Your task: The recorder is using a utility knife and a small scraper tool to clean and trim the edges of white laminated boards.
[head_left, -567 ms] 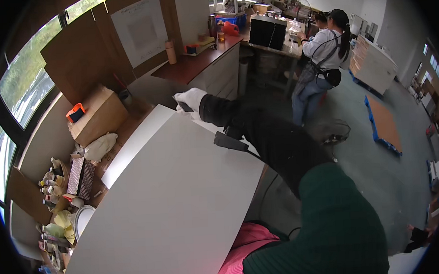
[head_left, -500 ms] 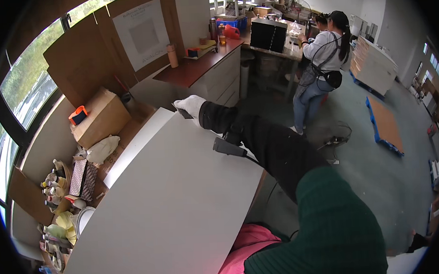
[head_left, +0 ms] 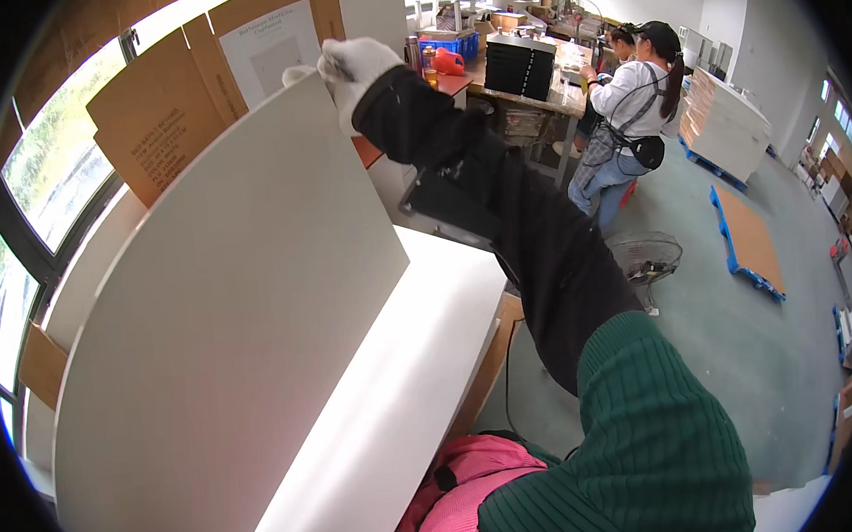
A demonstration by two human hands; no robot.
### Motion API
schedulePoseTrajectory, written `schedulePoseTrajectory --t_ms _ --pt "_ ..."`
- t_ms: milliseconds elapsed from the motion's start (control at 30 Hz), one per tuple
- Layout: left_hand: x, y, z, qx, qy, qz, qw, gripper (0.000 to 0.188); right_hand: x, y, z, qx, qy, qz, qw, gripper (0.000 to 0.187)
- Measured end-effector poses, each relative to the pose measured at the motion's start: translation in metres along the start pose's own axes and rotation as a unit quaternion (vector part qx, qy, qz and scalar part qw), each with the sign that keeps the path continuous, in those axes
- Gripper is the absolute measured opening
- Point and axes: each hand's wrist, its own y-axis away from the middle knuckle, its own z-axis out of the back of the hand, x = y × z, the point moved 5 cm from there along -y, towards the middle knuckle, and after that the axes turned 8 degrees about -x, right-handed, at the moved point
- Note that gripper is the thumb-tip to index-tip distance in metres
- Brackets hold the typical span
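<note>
A large light grey panel [head_left: 245,304] stands tilted, its long far edge raised toward the windows. My right hand [head_left: 360,72], in a white glove, is closed round the panel's upper far corner. A bit of white glove shows past the edge there; most of the fingers are hidden behind the board. Below the tilted panel lies a second, glossy white panel [head_left: 385,393], partly covered by it. A dark device is strapped to my right forearm [head_left: 456,202]. My left hand is out of sight.
Brown cardboard [head_left: 164,145] leans against the windows on the left. A cabinet with a red top [head_left: 367,152] stands beyond the panel. Two people work at a bench [head_left: 571,95] farther off. A floor fan [head_left: 647,254] and a blue pallet [head_left: 748,244] stand on the right.
The grey panel, flat before, has been lifted and tilted up, uncovering the glossy panel below. My right hand has risen with its corner. The bottles and boxes by the windows are now hidden.
</note>
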Motion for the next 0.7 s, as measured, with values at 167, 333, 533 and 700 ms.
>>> schedulePoseTrajectory --t_ms 167,333,533,700 --pt "-0.021 0.035 -0.052 -0.123 0.257 0.056 0.957 0.051 -0.055 0.035 -0.017 0.017 -0.373 -0.216 0.902 0.032" --pt "0.013 0.046 -0.047 -0.172 0.324 0.026 0.930 0.049 -0.071 0.067 -0.020 -0.070 -0.692 -0.481 0.534 0.032" --pt "0.004 0.079 -0.024 -0.230 0.373 0.054 0.897 0.058 -0.019 0.117 0.056 -0.181 -0.699 -0.486 0.493 0.027" --pt "0.023 0.171 0.044 -0.141 0.170 0.081 0.972 0.061 -0.020 0.199 0.115 -0.069 -0.740 -0.525 0.415 0.030"
